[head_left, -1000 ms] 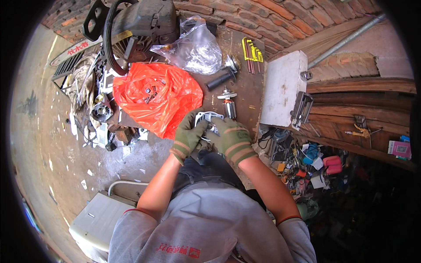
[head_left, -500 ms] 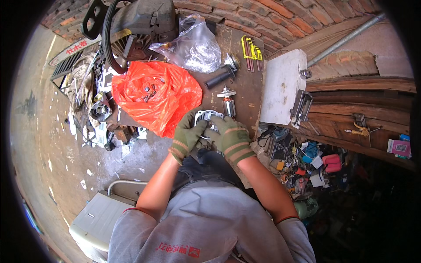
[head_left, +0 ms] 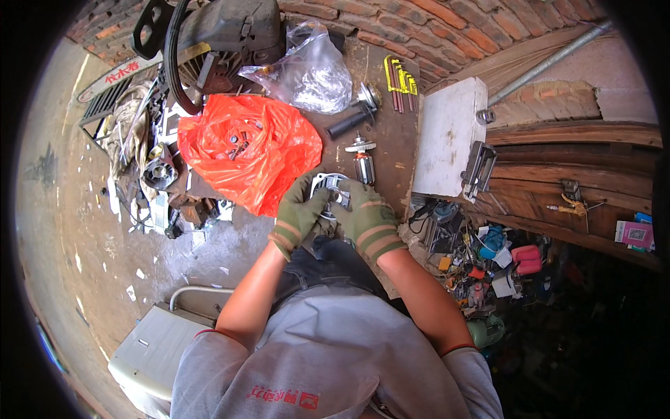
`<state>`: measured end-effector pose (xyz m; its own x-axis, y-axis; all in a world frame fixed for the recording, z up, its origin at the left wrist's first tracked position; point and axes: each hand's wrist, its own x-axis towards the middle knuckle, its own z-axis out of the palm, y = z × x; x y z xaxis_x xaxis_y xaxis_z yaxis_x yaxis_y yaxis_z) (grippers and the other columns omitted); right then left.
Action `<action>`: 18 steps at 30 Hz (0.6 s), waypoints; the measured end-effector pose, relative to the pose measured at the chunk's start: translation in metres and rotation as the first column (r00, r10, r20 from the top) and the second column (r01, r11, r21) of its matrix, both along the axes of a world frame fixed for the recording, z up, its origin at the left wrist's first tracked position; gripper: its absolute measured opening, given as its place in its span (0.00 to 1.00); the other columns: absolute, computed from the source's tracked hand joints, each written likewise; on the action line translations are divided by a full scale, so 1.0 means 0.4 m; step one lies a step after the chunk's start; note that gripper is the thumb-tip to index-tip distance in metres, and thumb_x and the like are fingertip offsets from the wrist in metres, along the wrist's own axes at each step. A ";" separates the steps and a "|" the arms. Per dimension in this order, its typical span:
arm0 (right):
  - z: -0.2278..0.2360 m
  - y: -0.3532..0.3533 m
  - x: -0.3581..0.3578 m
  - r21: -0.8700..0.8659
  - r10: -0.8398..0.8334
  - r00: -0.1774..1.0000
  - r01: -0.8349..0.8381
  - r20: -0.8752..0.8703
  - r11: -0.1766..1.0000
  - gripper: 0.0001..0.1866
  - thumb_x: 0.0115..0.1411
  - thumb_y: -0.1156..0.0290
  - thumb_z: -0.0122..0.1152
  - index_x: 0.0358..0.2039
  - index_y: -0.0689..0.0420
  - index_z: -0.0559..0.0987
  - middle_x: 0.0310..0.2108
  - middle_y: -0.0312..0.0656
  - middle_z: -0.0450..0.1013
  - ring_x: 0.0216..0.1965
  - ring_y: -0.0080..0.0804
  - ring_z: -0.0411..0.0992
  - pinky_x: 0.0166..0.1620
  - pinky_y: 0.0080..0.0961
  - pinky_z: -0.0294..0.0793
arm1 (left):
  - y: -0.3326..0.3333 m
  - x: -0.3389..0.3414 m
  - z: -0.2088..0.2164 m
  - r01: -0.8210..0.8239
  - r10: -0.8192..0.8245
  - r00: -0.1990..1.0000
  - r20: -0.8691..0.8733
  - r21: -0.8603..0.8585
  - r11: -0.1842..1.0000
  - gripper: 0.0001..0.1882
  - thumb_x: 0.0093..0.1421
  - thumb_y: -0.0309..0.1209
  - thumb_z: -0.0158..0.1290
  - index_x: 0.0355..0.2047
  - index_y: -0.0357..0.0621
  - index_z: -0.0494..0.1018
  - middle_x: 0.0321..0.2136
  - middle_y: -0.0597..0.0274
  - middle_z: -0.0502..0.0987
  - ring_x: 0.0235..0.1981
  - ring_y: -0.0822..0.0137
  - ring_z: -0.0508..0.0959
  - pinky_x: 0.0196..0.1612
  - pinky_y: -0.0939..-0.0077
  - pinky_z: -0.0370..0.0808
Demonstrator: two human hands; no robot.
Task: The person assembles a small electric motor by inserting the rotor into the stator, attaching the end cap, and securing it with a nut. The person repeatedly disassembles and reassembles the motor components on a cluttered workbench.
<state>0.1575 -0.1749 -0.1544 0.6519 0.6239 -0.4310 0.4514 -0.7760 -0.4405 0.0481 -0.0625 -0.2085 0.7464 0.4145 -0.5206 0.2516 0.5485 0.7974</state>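
Note:
Between my two gloved hands is a silvery cast-metal housing with a flanged rim (head_left: pixel 329 180), held close to my lap at the bench's near edge. My left hand (head_left: pixel 299 215), in a green glove with tan stripes, grips its left side. My right hand (head_left: pixel 367 215), gloved alike, closes on its right side, thumb toward the middle. The fingers cover much of the part. Just beyond my right hand lies a motor armature (head_left: pixel 363 166) with a fan disc. Farther off rests a black side handle (head_left: pixel 347 126) beside a metal gear head (head_left: pixel 368 96).
An orange plastic bag (head_left: pixel 279 140) holding small parts spreads at the left. Behind it are a clear plastic bag (head_left: pixel 314 77) and a chainsaw (head_left: pixel 237 31). A yellow hex key set (head_left: pixel 400 77) lies at the back right, near a white board (head_left: pixel 450 140). Clutter covers the floor at right.
The housing has tilted slightly in my hands, its rim showing a little more from above. Both hands keep their hold in nearly the same place.

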 end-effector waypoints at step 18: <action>-0.004 -0.015 -0.023 -0.007 0.038 0.992 -0.038 0.124 0.999 0.18 0.62 0.51 0.63 0.42 0.51 0.86 0.40 0.51 0.81 0.42 0.54 0.80 0.45 0.47 0.79 | 0.000 -0.010 0.014 0.024 -0.024 1.000 0.005 -0.005 1.000 0.27 0.70 0.29 0.51 0.69 0.43 0.62 0.35 0.65 0.82 0.19 0.78 0.78 0.17 0.87 0.70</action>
